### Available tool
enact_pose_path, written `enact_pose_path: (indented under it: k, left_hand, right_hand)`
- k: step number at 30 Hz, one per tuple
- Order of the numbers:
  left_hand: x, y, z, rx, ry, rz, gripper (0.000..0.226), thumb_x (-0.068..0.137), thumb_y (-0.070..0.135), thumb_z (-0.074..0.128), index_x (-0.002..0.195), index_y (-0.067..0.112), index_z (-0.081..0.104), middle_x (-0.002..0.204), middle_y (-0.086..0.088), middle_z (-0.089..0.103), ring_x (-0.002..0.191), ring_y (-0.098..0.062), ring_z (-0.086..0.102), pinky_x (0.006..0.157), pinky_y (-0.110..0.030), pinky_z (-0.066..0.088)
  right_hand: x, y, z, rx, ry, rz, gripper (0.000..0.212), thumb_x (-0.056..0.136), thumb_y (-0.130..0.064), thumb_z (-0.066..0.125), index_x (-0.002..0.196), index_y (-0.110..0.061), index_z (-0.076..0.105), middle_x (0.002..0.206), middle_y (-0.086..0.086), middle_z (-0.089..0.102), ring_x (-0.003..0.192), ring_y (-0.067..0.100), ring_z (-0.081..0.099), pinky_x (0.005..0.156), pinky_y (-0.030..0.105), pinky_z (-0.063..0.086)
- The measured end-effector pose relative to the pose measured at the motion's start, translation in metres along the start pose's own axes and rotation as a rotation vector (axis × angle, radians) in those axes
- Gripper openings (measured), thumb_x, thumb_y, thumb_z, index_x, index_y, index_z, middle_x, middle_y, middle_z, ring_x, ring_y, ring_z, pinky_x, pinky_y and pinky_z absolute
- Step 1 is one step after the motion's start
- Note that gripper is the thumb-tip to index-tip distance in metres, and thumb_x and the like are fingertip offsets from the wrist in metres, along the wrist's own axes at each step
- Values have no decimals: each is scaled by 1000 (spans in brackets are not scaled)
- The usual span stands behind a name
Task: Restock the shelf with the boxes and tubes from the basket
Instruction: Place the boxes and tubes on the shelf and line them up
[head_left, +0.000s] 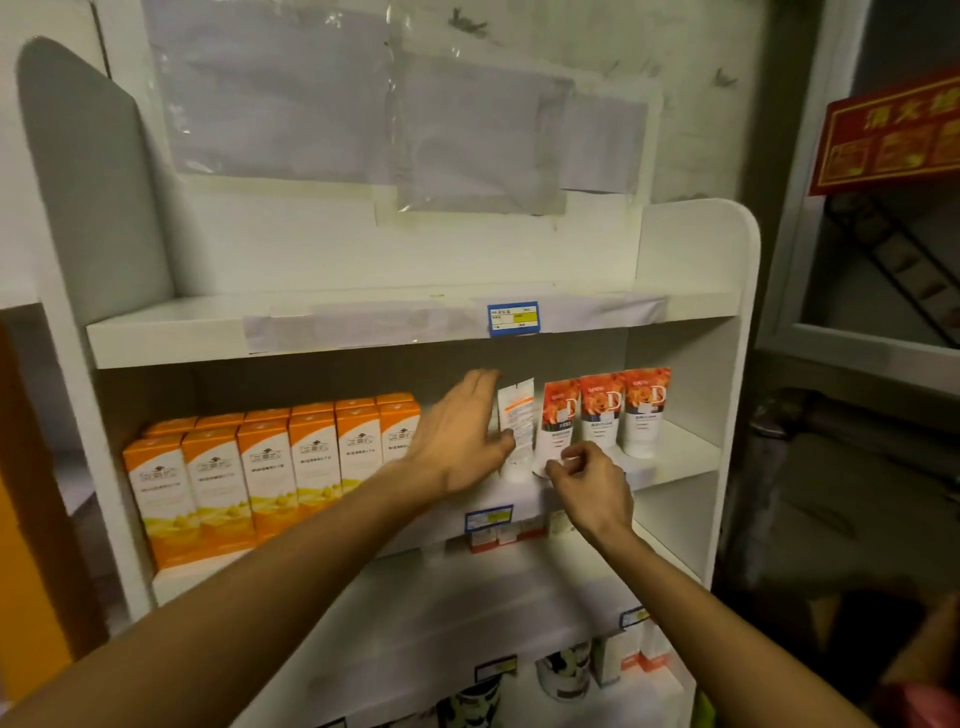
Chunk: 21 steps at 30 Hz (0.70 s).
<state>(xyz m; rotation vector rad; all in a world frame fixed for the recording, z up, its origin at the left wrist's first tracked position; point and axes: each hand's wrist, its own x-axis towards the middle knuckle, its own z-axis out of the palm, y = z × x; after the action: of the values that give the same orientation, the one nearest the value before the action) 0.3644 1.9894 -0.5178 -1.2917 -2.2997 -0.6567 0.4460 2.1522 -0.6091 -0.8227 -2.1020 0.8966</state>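
On the middle shelf (675, 470) several orange and white boxes (260, 467) stand in rows at the left. At the right stand two upright tubes with orange flower tops (623, 410). A white tube (517, 426) stands on its cap left of them. My left hand (460, 436) is spread flat beside it, thumb touching its left edge. My right hand (592, 486) pinches the cap end of a third orange-topped tube (558, 423), which leans slightly between the white tube and the other two. The basket is out of view.
The top shelf carries a blue price tag (512, 318) on its front edge. Lower shelves hold small boxes (506, 535) and dark tins (563, 670). The shelf unit's right side panel (727, 364) stands close by; a red sign (893, 135) hangs further right.
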Motion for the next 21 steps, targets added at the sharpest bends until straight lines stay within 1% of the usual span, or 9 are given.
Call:
enact_pose_path:
  k: [2, 5, 8, 10, 12, 14, 16, 18, 21]
  left_hand:
    - [-4, 9, 22, -136, 8, -101, 82, 87, 38, 69, 152, 18, 24, 152, -4, 36, 134, -22, 44, 104, -37, 45]
    - [-7, 17, 50, -310, 45, -217, 78, 86, 31, 72, 147, 18, 25, 147, -5, 39, 130, -24, 49, 91, -28, 46]
    - [-2, 15, 70, -411, -2, -391, 78, 88, 30, 71, 148, 14, 23, 147, -6, 36, 131, -26, 48, 93, -28, 46]
    - [5, 6, 84, -509, -49, -454, 70, 89, 30, 70, 144, 17, 29, 145, -5, 44, 128, -26, 53, 97, -30, 48]
    - [11, -1, 94, -656, -114, -468, 65, 89, 30, 70, 142, 21, 33, 143, -5, 51, 127, -26, 55, 102, -42, 51]
    - [14, -8, 102, -724, -155, -460, 61, 92, 28, 67, 144, 20, 35, 143, -4, 52, 127, -25, 54, 103, -47, 50]
    - [15, -12, 109, -756, -138, -449, 55, 95, 23, 64, 143, 21, 38, 143, -3, 53, 126, -24, 55, 101, -47, 52]
    - [15, -19, 114, -742, -106, -445, 51, 95, 20, 64, 141, 23, 42, 140, -2, 56, 123, -21, 58, 98, -44, 54]
    - [17, -31, 118, -615, -40, -449, 55, 85, 33, 75, 133, 28, 48, 121, 3, 65, 104, -14, 65, 86, -36, 60]
  right_hand:
    - [3, 3, 0, -27, -23, -8, 42, 89, -44, 66, 123, -20, 58, 105, -1, 71, 93, 19, 65, 79, 31, 49]
    - [11, 4, 5, -41, -62, -32, 53, 91, -42, 65, 135, -16, 52, 115, 2, 69, 104, 22, 65, 85, 34, 52]
    - [19, 8, 8, -25, -34, -29, 54, 90, -40, 68, 134, -14, 52, 125, 5, 64, 109, 23, 63, 90, 35, 52]
    - [24, 10, 9, -31, -41, -38, 56, 88, -44, 68, 134, -16, 52, 129, 5, 62, 114, 24, 62, 92, 36, 52]
    - [30, 12, 11, -52, -84, -83, 57, 87, -49, 68, 133, -20, 51, 130, 2, 62, 115, 24, 62, 91, 37, 52]
    - [35, 13, 13, -28, -128, -99, 55, 87, -50, 68, 132, -23, 51, 129, -1, 64, 114, 23, 63, 90, 37, 52]
    - [39, 17, 17, 29, -197, -104, 53, 87, -45, 69, 132, -24, 50, 129, -3, 65, 114, 22, 64, 94, 39, 54]
    - [43, 23, 20, 82, -226, -106, 52, 87, -39, 71, 132, -24, 51, 129, -1, 65, 114, 22, 63, 96, 40, 54]
    - [47, 25, 24, 130, -179, -89, 52, 83, -34, 77, 128, -21, 53, 126, -1, 66, 112, 21, 64, 94, 37, 54]
